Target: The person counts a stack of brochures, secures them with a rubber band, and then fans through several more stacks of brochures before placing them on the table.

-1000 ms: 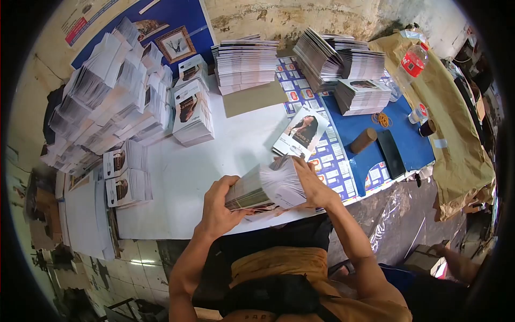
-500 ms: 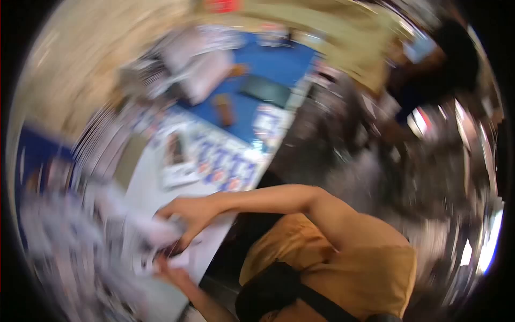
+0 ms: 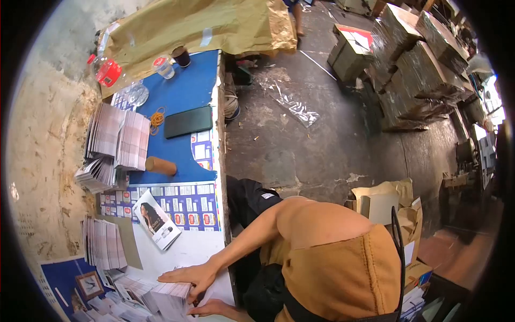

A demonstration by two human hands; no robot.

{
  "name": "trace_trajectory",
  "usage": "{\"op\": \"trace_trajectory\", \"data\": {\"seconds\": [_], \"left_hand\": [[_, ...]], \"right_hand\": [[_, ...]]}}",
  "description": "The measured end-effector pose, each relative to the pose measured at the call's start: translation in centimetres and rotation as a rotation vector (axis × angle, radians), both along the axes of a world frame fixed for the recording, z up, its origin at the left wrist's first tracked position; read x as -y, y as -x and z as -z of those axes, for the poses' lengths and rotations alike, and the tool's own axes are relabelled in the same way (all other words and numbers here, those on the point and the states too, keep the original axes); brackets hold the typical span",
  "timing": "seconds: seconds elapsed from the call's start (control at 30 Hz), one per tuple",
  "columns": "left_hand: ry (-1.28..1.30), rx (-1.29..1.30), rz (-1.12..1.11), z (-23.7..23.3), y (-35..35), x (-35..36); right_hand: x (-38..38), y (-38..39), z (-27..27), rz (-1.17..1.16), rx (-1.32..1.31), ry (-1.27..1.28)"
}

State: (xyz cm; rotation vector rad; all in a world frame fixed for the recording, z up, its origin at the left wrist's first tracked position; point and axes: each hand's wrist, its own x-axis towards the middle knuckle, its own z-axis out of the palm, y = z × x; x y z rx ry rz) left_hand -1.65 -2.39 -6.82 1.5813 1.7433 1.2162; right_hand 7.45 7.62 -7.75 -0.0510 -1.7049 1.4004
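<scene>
At the table's near end, my right hand (image 3: 196, 275) reaches over a stack of folded leaflets (image 3: 167, 298), fingers along its upper edge and thumb bent down at its side. My left hand (image 3: 213, 308) is just below, its fingertips against the same stack's near side; part of this hand is cut off by the frame. Left of the stack lie more loose folded leaflets (image 3: 115, 310). A single printed leaflet with a photo (image 3: 155, 220) lies above my right hand. An upright row of folded leaflets (image 3: 103, 244) stands by the wall next to a grey board (image 3: 124, 241).
Farther along the blue tabletop (image 3: 182, 91) are a dark phone (image 3: 188, 122), orange rubber bands (image 3: 156, 121), a brown cylinder (image 3: 161, 166), bundled leaflets (image 3: 133, 140), a bottle (image 3: 110, 71) and cups. Wrapped boxes (image 3: 424, 70) stand on the floor at right.
The view has turned and sharpened from a blur. My right hand has gone from curled to stretched over the leaflet stack; my left hand remains close below it.
</scene>
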Motion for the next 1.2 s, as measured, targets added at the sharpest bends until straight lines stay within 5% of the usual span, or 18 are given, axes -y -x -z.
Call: {"op": "trace_trajectory", "data": {"seconds": [0.07, 0.27, 0.67, 0.83, 1.2], "left_hand": [[0.001, 0.002, 0.009, -0.1, -0.4, -0.4], [0.0, 0.005, 0.011, -0.2, -1.0, -1.1], [-0.004, 0.01, -0.025, -0.2, -0.7, -0.8], [-0.038, 0.025, -0.038, -0.3, -0.9, -1.1], [-0.205, 0.139, -0.262, 0.0, -0.7, -0.1]], "right_hand": [[0.3, -1.3, -2.3, -0.053, 0.009, 0.18], [-0.3, -1.5, 1.7, 0.107, 0.022, -0.018], [-1.4, -5.3, -1.6, -0.044, 0.092, -0.112], [0.1, -3.7, -2.9, 0.266, 0.037, 0.014], [0.8, -3.4, -2.1, 0.309, 0.239, 0.116]]}}
